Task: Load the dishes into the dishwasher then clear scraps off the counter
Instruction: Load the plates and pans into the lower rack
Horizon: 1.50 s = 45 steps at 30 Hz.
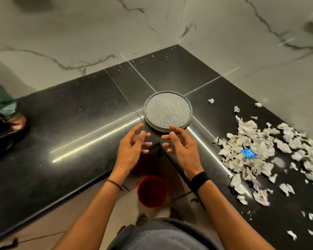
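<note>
At the inner corner of the L-shaped black bench, a stack of grey speckled plates sits well back from the front edge, with bare surface to its left. Both hands hover at its near rim holding nothing, left hand and right hand spread with fingers loosely bent. Torn paper scraps litter the right wing up to its edge, a blue piece among them. Below, on the floor, stands a red bin, its inside too dim to read.
</note>
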Motion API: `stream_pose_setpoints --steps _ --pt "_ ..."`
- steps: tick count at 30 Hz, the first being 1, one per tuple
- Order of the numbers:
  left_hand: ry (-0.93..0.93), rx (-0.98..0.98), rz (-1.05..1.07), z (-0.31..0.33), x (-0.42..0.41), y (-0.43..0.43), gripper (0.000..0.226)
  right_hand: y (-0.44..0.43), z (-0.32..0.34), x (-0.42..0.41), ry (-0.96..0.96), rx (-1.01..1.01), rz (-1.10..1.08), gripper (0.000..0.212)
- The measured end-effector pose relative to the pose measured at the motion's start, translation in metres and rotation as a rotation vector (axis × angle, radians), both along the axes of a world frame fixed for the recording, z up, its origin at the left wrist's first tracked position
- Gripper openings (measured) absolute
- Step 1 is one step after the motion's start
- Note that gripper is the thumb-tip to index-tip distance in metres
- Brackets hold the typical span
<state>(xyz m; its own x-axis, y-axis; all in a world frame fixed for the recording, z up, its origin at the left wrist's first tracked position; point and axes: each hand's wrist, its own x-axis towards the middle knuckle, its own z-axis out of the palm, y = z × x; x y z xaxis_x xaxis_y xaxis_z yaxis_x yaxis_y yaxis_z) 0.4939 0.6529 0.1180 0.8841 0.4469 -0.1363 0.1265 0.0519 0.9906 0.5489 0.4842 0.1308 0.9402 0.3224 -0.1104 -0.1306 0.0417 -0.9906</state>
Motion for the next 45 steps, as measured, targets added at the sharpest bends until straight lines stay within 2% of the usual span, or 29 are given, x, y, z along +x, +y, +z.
stream_pose_setpoints --steps 4,6,8,10,12,15,19,23,27,34,36,38,40,41,45 --pt "0.007 -0.012 0.07 -0.004 0.004 -0.01 0.038 0.001 -0.022 0.04 -0.264 -0.336 0.079 0.028" --pt "0.012 0.003 0.08 -0.005 0.002 -0.014 0.039 0.011 -0.032 0.074 -0.496 -0.58 0.155 0.043" --pt "0.017 0.021 0.088 -0.007 -0.002 -0.015 0.04 0.028 -0.037 0.106 -0.641 -0.865 0.287 0.066" --pt "0.011 0.037 0.108 -0.005 -0.006 -0.014 0.039 0.043 -0.043 0.13 -0.647 -1.125 0.42 0.09" --pt "0.011 0.047 0.123 -0.003 -0.01 -0.011 0.038 0.051 -0.051 0.147 -0.603 -1.302 0.521 0.108" --pt "0.015 0.065 0.139 -0.005 -0.016 -0.004 0.038 0.054 -0.064 0.151 -0.564 -1.426 0.601 0.113" --pt "0.031 0.055 0.164 -0.012 -0.018 0.005 0.038 0.046 -0.066 0.144 -0.701 -1.478 0.615 0.091" --pt "0.034 0.029 0.139 -0.013 -0.009 0.007 0.037 0.032 -0.06 0.142 -0.794 -1.471 0.71 0.08" --pt "0.038 0.015 0.071 -0.015 0.004 0.007 0.039 0.027 -0.046 0.145 -0.821 -1.391 0.738 0.074" --pt "0.033 0.012 -0.016 -0.017 0.01 0.006 0.039 0.024 -0.037 0.142 -0.81 -1.407 0.764 0.063" --pt "0.033 0.027 -0.028 -0.018 0.007 0.007 0.039 0.022 -0.037 0.135 -0.83 -1.38 0.706 0.05" --pt "0.033 0.037 -0.031 -0.019 0.002 0.011 0.039 0.022 -0.046 0.125 -0.9 -1.296 0.582 0.02" --pt "0.038 0.044 -0.026 -0.02 -0.003 0.017 0.039 0.02 -0.054 0.115 -0.925 -1.25 0.467 0.003" --pt "0.041 0.045 -0.022 -0.02 -0.005 0.019 0.039 0.02 -0.055 0.112 -0.91 -1.225 0.435 0.002" --pt "0.051 0.038 -0.021 -0.02 -0.009 0.026 0.039 0.015 -0.054 0.108 -0.85 -1.188 0.433 0.023"
